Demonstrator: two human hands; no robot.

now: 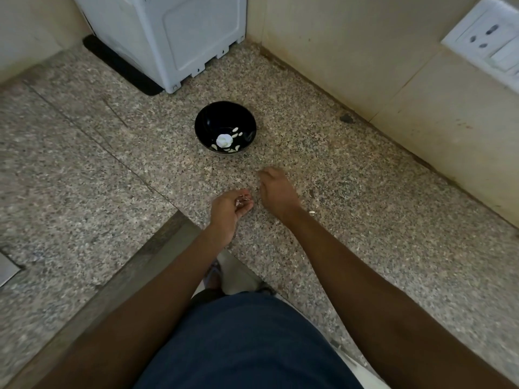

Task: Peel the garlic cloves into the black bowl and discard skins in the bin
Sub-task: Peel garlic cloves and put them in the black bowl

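The black bowl (225, 127) sits on the speckled granite bench (365, 214), holding peeled garlic cloves (224, 140), pale against its dark inside. Nearer the person, the left hand (229, 211) is cupped around a few papery skins (243, 200). Just beside it the right hand (276, 192) rests palm-down, fingers curled toward the bench; whether it holds anything I cannot tell. A white appliance (174, 37) stands behind the bowl.

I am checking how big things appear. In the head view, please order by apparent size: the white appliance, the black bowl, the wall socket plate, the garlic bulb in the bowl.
1. White appliance, cut by the frame edge.
2. Wall socket plate and black bowl: look alike; the plate is cropped, so unranked.
3. Garlic bulb, smallest.
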